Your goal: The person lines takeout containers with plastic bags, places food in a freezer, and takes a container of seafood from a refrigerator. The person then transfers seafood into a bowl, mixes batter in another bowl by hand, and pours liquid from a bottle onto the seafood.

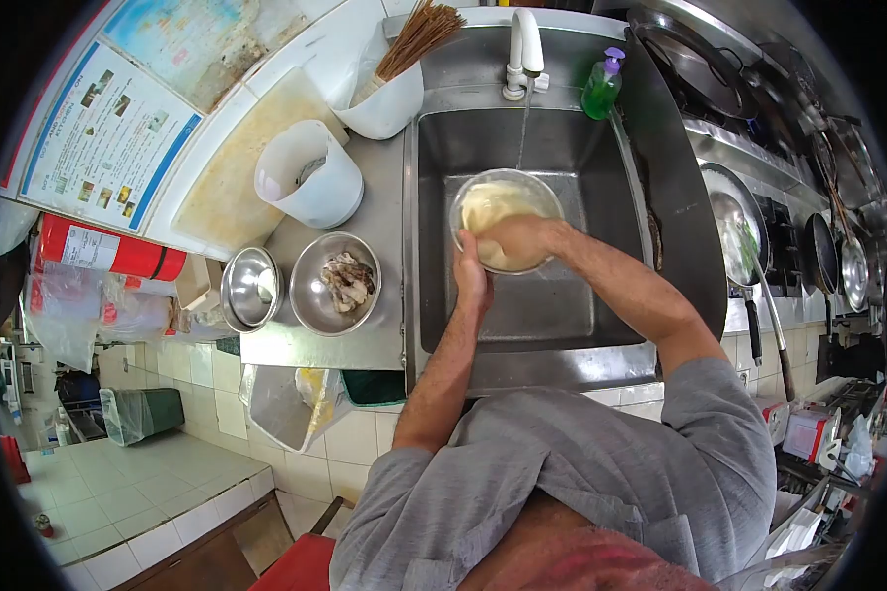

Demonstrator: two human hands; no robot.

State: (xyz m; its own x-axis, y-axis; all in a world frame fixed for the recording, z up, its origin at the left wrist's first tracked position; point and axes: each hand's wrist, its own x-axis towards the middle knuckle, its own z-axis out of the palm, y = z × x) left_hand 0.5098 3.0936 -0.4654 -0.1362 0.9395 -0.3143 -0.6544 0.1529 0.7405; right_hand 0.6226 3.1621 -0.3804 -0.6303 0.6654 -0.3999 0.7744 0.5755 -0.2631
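Observation:
Over the sink basin [562, 305], a round bowl [554, 203] holds pale yellow, cloudy contents [498, 200]. My left hand [474, 273] grips the near left side of this bowl, with fingers against its rim. Reaching in from the right, my right hand [515, 239] is down inside the bowl; its fingers are hidden or blurred in the contents. A thin stream of water runs from the white faucet [525, 44] just behind the bowl.
Left of the sink, a metal bowl [310, 315] contains greyish-brown pieces, beside another metal bowl [251, 288]. Two white plastic containers [330, 192] stand behind them, one with a stick brush [416, 44]. A green soap bottle [602, 87] sits at the back right corner; pans [729, 212] are further right.

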